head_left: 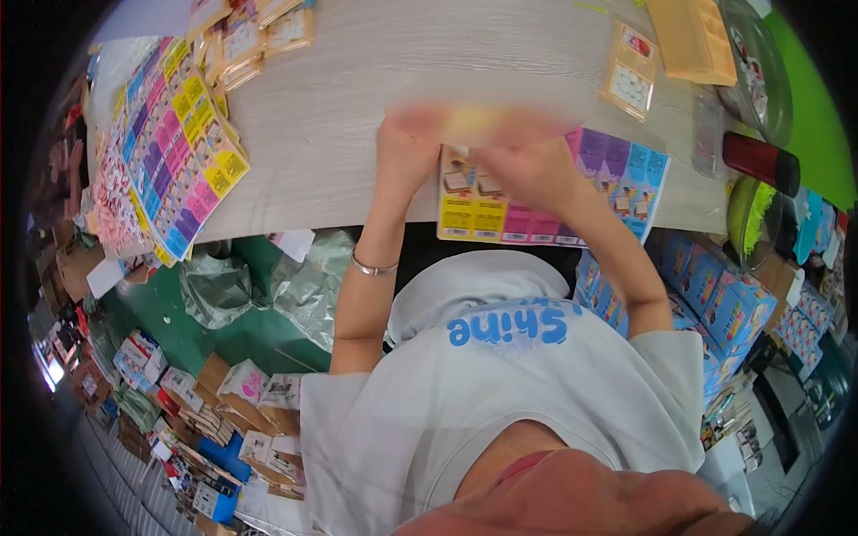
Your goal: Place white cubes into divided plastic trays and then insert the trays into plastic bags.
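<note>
My left hand [408, 159] and my right hand [529, 171] are close together over the near part of the table, fingers bent inward. A pale yellow thing [474, 125] shows between them, too blurred to name; the fingertips are smeared as well. Below my right hand lies a stack of printed sheets [639, 183] in yellow, pink, purple and blue blocks, at the table's near edge. My right wrist and forearm cover part of it. A silver bracelet [374, 267] circles my left wrist.
More printed sheets [179, 152] lie at the left, beside several cream packs [255, 40]. One flat cream pack [630, 71] rests at the far right, near a cream tray [693, 40], a clear bowl [779, 98] and a red-and-black object [760, 163]. Blue boxes [728, 308] stand below.
</note>
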`<action>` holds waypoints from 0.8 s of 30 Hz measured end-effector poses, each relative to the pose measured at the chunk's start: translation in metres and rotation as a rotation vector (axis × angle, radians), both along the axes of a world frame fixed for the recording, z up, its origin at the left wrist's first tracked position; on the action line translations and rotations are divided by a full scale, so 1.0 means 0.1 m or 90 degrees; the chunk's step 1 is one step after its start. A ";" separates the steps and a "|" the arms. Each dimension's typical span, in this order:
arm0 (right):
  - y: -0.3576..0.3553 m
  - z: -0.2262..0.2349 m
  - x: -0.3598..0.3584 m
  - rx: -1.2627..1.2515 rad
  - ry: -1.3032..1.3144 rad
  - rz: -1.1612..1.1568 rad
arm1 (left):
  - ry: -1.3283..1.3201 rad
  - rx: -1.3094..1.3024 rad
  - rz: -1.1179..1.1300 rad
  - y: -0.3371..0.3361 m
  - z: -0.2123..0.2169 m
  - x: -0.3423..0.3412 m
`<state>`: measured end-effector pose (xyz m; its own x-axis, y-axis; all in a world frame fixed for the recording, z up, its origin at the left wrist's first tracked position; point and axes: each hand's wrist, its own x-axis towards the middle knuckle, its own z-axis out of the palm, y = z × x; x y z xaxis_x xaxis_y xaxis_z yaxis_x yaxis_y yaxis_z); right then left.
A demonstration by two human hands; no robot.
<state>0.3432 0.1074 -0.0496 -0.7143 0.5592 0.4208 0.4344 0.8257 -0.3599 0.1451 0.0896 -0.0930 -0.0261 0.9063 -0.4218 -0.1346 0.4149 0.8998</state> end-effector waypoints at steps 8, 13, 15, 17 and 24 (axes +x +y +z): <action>-0.39 1.18 1.64 -0.806 0.415 0.267 | 0.696 0.226 -0.021 -0.11 0.06 -0.05; -0.50 1.03 2.19 -0.514 0.651 -0.189 | 0.961 0.485 -0.139 0.47 0.56 0.47; -0.35 0.91 1.98 -0.470 0.681 -0.162 | 0.851 0.704 -0.219 0.85 0.48 0.93; -0.37 0.96 1.73 -0.509 0.704 -0.140 | 0.839 0.615 -0.512 1.17 0.30 1.71; -0.18 0.98 1.99 -0.573 0.456 0.017 | 0.774 0.570 -0.415 1.22 -0.10 1.88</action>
<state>0.5418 0.0895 0.0489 -0.4883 0.8516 0.1905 -0.1221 0.1495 -0.9812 0.3336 0.2113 -0.1033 0.5304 0.8259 0.1913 0.7657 -0.5635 0.3101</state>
